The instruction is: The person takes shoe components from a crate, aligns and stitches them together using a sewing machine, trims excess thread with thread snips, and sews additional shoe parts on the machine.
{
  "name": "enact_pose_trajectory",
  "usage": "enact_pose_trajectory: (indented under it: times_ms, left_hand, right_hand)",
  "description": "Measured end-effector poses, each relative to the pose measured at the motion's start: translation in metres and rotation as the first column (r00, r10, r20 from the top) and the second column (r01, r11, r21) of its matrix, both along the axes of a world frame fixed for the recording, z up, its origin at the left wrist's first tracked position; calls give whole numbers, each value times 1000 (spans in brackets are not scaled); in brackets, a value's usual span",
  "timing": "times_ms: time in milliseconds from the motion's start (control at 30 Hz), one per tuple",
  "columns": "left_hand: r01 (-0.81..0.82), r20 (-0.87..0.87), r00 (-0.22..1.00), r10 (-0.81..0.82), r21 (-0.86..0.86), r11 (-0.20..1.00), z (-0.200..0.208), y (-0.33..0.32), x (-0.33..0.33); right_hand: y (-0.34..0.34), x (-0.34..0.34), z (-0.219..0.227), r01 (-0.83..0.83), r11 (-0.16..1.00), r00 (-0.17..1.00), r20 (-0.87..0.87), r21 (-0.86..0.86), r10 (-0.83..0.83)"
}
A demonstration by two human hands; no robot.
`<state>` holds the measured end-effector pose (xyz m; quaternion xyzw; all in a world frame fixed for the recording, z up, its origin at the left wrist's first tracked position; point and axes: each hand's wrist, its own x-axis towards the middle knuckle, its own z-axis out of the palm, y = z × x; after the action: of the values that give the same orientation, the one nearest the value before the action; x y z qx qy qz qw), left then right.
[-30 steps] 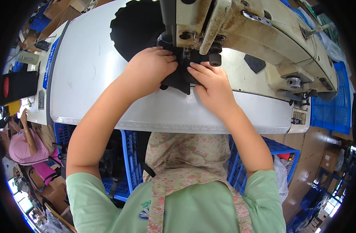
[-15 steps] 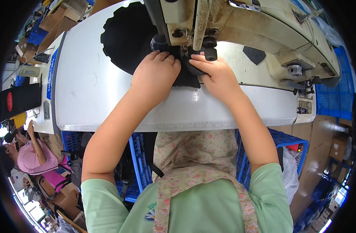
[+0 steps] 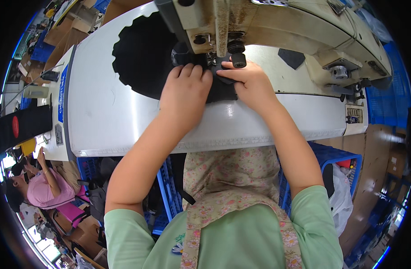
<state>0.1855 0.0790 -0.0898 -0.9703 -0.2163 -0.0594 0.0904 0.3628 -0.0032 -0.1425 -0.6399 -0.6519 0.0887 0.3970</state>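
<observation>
A black fabric piece [image 3: 140,58] with a scalloped edge lies flat under the head of a sewing machine [image 3: 277,27]. My left hand [image 3: 186,92] rests on this fabric, left of the presser foot [image 3: 211,58], with its fingers side by side and lying flat. To the right of the foot, my right hand [image 3: 250,83] pinches a small dark fabric patch [image 3: 224,80] between index finger and thumb, against the black fabric. The needle point is too small to make out.
Another dark fabric patch [image 3: 291,58] lies on the machine bed at right. The white table [image 3: 107,121] has a ruler strip along its front edge. Blue crates [image 3: 333,154] stand below and beside it. Another person [image 3: 48,188] sits at far left.
The black fabric has shifted slightly under the foot, its near edge reaching further right. My left hand has moved a little right and nearer; the right index finger is more outstretched. The view has tilted slightly.
</observation>
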Motion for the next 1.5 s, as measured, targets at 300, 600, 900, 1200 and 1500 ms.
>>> enact_pose_trajectory:
  times_ms: [300,600,900,1200,1500]
  left_hand:
    - [147,6,989,-151,-267,952,8,29,-18]
    - [240,10,969,-247,-271,932,11,42,-22]
    - [236,-81,967,-240,-57,970,0,25,-19]
    - [210,-74,975,-212,-30,977,-2,20,-17]
    - [128,-82,989,-126,19,992,-6,12,-6]
  right_hand:
    - [1,-6,-13,73,997,997,8,34,-74]
    - [0,-8,-14,72,996,997,20,53,-74]
    - [2,-13,-13,90,985,991,87,149,-103]
    - [0,-12,-9,104,991,988,106,82,-112]
    - [11,0,-6,88,991,985,140,98,-101]
